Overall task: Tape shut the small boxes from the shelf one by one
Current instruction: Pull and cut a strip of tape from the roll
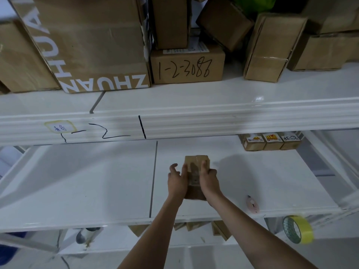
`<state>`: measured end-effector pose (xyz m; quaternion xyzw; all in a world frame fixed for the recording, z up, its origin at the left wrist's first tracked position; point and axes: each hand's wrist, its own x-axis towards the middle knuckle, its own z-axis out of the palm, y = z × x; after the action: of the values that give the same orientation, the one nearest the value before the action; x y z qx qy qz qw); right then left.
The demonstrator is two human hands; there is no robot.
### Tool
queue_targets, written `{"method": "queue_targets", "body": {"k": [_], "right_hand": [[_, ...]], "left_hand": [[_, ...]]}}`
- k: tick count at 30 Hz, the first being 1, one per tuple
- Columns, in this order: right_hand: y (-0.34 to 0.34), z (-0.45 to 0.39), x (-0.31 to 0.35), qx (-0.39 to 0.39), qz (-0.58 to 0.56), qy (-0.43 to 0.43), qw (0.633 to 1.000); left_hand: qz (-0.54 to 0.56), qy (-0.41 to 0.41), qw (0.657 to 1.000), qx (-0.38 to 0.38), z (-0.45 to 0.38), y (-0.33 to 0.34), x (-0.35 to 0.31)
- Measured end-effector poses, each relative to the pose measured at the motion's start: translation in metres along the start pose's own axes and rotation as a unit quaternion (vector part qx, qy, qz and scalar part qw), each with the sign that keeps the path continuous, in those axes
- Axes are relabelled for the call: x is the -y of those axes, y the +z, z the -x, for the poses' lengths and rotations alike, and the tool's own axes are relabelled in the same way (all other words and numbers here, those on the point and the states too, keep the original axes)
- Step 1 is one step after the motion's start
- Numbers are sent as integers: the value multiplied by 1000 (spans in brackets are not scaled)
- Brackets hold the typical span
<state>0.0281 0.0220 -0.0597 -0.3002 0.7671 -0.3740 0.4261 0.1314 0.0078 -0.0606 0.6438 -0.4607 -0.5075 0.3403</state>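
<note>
Both arms of the person reach forward over the white middle shelf (pixel 97 181), and the two hands meet around one small cardboard box (pixel 196 167). The left hand (pixel 177 179) lies against the left side of the box with the thumb on its top edge, while the other fingers are spread and lightly bent, some of them not touching the cardboard. The right hand (pixel 208 177) grips the right side, the thumb pressed on top and the fingers curled round the side. The box stands on the shelf near the front edge, just right of the dark seam (pixel 153 179) between two shelf panels, and a strip of clear tape seems to shine on its top. On the same shelf, near the front right, lies a small pink cutter (pixel 252 205). A roll of yellow tape (pixel 298 229) hangs at the right front corner, below the shelf edge; it is blurred. At the back right stand three small labelled boxes (pixel 270 141) side by side. The upper shelf (pixel 194 101) carries large cartons, one printed with ZHUAN (pixel 87 45) and one marked 1-2-3088 (pixel 187 66) by hand. The front beam (pixel 213 121) of the upper shelf has black marker writing and a small sticker.
</note>
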Motion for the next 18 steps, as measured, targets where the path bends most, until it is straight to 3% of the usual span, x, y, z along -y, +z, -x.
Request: {"method": "queue_targets", "body": {"k": [2,4,8,13,18], "right_hand": [[-3,-3,1,-29,-7,20,999],[-6,-4,3,-47,-15,20,999],[-8,-2,10,-54,3,-55,997],[-22,-4,13,-120,74,-163,977],[-26,-9,17,64,26,-65,995]], "left_hand": [[-82,78,991,-69,-1,-2,-3],[-94,115,987,-61,1,0,-6],[14,39,997,72,6,8,-13],[171,-18,983,61,-1,-10,-4],[212,-64,963,152,-1,-16,-1]]}}
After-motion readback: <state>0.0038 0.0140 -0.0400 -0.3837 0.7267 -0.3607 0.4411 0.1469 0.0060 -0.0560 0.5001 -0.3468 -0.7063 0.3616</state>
